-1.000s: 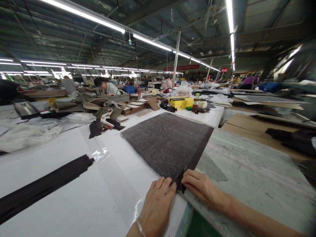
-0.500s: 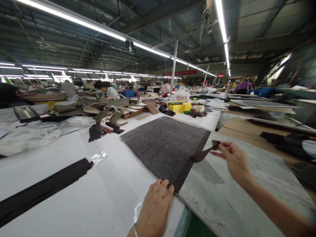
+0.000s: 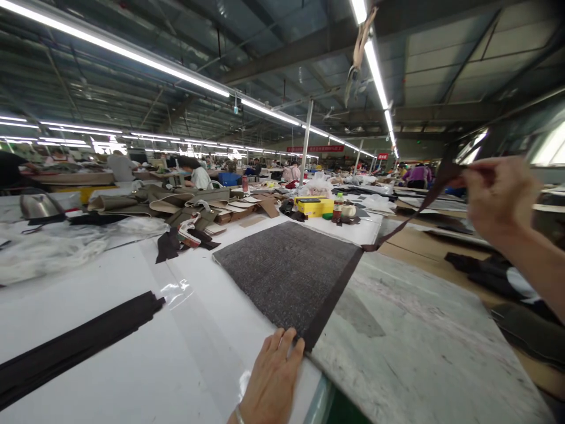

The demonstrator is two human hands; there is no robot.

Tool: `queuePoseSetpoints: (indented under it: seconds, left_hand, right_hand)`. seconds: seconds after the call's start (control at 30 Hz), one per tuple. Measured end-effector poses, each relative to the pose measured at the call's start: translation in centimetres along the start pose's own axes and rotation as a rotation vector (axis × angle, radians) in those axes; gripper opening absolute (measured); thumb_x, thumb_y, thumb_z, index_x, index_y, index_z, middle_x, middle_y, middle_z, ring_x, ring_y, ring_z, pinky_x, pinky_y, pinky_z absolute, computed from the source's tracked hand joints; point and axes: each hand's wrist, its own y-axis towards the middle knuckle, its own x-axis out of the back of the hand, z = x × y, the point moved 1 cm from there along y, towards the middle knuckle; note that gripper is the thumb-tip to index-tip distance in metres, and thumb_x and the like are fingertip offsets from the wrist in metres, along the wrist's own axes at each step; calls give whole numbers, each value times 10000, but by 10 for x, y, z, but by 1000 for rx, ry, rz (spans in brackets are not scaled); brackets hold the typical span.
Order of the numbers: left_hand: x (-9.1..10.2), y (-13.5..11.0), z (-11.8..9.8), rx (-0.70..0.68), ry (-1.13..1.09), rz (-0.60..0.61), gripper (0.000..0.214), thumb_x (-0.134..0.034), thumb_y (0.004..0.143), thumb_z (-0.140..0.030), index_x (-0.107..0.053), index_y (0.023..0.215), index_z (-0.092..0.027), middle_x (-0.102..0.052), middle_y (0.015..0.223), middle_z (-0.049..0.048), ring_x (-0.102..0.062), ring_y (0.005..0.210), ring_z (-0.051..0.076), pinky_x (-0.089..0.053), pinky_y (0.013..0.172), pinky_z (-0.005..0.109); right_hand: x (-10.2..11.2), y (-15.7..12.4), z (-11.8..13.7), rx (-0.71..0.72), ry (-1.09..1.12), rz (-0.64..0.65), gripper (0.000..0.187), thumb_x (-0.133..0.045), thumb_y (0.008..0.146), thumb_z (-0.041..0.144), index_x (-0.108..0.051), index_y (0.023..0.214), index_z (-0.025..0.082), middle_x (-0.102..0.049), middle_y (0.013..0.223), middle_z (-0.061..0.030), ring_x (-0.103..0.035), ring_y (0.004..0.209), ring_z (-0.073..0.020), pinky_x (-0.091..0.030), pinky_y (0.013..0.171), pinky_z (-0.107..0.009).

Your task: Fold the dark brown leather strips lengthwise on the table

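A dark grey, speckled fabric-like panel (image 3: pixel 289 274) lies flat, with a plain dark brown band (image 3: pixel 338 294) along its right edge. My left hand (image 3: pixel 276 368) rests on the panel's near corner, fingers stretched out and pressing down. Raised at the far right, my right hand (image 3: pixel 501 200) pinches the end of a dark brown strip (image 3: pixel 417 215). This strip runs taut from my fingers down to the panel's far right corner. To the left lies a stack of long dark strips (image 3: pixel 83 347).
The panel spans a white tabletop (image 3: pixel 194 365) and a greyish marbled board (image 3: pixel 424 330). Beyond it stand a yellow box (image 3: pixel 314 206) and a bottle (image 3: pixel 338 209). Olive pieces (image 3: pixel 176 200), clear plastic (image 3: pixel 53 247) and a metal kettle (image 3: pixel 40 206) sit left. Several people work behind.
My right hand has risen and moved right, drawing the strip upward; its meeting point with the panel has shifted to the far corner. My left hand stays on the near corner.
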Motion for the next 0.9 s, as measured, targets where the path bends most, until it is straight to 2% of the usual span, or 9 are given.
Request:
queuePoseSetpoints:
  seconds: [0.13,0.2,0.27,0.4,0.43,0.5,0.63,0.77,0.9]
  left_hand:
    - [0,-1,1,-7,-12,-2,451,-393,939,-174,-468,1379,-240,-432,1455,83,-399,1323,313,-343,1093,495]
    - [-2,-2,2,-20,-24,-8,456,-397,938,-175,-459,1384,-244,-428,1458,80,-398,1322,310,-339,1094,488]
    - [-3,-2,4,-19,-48,-11,467,-391,936,-168,-447,1392,-247,-416,1466,74,-384,1330,306,-323,1102,488]
    - [-5,-2,6,2,-206,-24,473,-394,917,-158,-471,1378,-232,-411,1464,90,-344,1339,326,-261,1112,527]
    - [-6,-2,5,6,-309,-48,469,-424,898,-158,-500,1355,-233,-424,1452,89,-339,1334,329,-236,1116,534]
    - [-6,0,6,34,-572,-124,458,-535,815,-161,-586,1264,-238,-480,1394,79,-353,1302,320,-209,1123,515]
    - [6,0,16,225,-919,-267,450,-570,757,-242,-602,1203,-192,-581,1190,110,-517,1073,265,-427,947,424]
    - [54,-28,39,389,-1063,-393,435,-460,874,-441,-574,1175,-149,-625,1074,116,-584,951,227,-479,811,349]
    - [115,-87,56,499,-1161,-565,487,-488,873,-572,-578,1105,-153,-642,1014,110,-595,927,215,-472,785,322]
  right_hand:
    - [-46,-32,15,178,40,450,49,-705,743,79,-668,767,59,-672,735,-19,-592,696,-81,-379,724,-234]
    - [-49,-35,23,198,71,520,106,-747,686,30,-667,713,94,-652,656,-2,-583,613,-92,-398,668,-216]
    - [-36,-21,35,183,93,396,58,-690,787,68,-673,835,96,-667,714,-51,-601,641,-118,-411,655,-229]
    - [9,26,72,170,179,14,347,-345,1019,221,-459,1273,14,-598,1085,-257,-633,841,-145,-426,653,-250]
    - [15,32,82,198,201,-4,362,-376,1019,260,-458,1273,16,-601,1076,-248,-631,844,-140,-422,659,-250]
    - [16,27,105,283,256,154,341,-501,979,308,-535,1171,28,-643,942,-179,-615,783,-123,-407,682,-265]
    - [-14,-41,149,455,414,789,224,-568,925,303,-604,958,85,-648,745,-66,-585,670,-115,-421,691,-266]
    - [-38,-146,203,516,640,1165,214,-541,917,370,-582,899,161,-612,731,-13,-587,674,-145,-454,646,-246]
    - [-39,-240,257,539,857,1407,151,-471,929,301,-561,880,191,-561,816,-5,-553,668,-126,-431,617,-236]
